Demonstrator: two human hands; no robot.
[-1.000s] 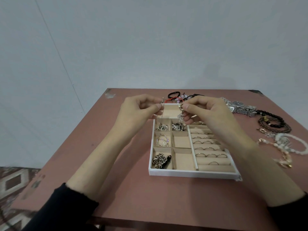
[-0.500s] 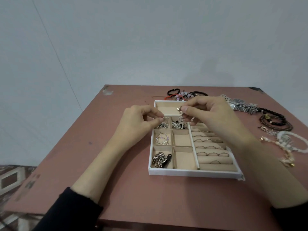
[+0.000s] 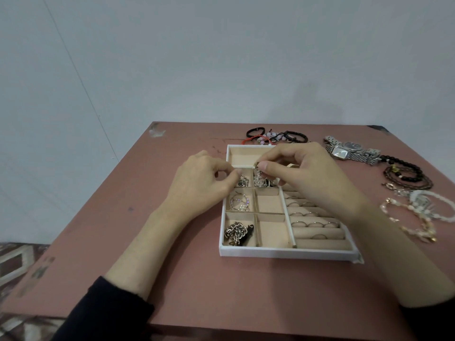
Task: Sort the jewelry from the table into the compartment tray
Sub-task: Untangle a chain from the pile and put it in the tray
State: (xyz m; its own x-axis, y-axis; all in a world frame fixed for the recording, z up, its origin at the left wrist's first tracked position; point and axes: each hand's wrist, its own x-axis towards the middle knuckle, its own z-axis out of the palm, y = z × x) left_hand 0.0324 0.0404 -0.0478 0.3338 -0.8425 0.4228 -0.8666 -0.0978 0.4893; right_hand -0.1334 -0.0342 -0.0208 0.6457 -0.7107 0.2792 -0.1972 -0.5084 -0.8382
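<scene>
A short beaded chain (image 3: 259, 171) of pale, glassy beads and dull metal links hangs from the right hand (image 3: 312, 178), pinched at its top end between thumb and forefinger. Its lower part gathers in the second compartment of the tray's second row from the far end. The left hand (image 3: 199, 185) is just beside it over the tray's left edge, fingers curled and thumb meeting forefinger; whether it holds anything cannot be told.

The white-rimmed, beige-lined compartment tray (image 3: 270, 253) sits on a worn reddish-pink table (image 3: 172, 267). A coiled silver link chain (image 3: 236, 232) fills its near left cell, and thin rings (image 3: 315, 223) sit in the padded rolls on the right. Silver metal watches (image 3: 352, 150), dark bead bracelets (image 3: 406, 175) and pale pearl-like bracelets (image 3: 418, 212) lie on the table to the right. Behind is a plain pale grey wall (image 3: 221, 57); a patterned rug (image 3: 14, 254) shows at lower left.
</scene>
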